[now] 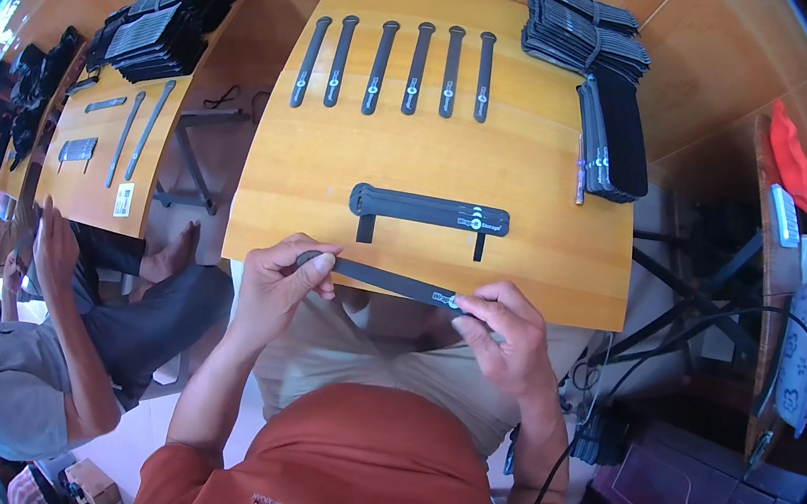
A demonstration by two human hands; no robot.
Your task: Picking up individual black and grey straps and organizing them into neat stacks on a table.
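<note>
"Strap [390,279] where?"
"Over the near edge of the desk [522,171], left grip [281,277] and right grip [509,338] pinching its ends."
"Step?"
"Apparently straightening it; the next move probably calls for even tension."

Dark purple cabinet [670,501] at lower right, red item [792,164] higher up, grey-shirted co-worker [14,391] — seated at left

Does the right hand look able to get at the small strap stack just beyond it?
Probably yes: nothing covers the small strap stack, but the right hand pinches one end of a single strap and would likely need to release it first.
</note>
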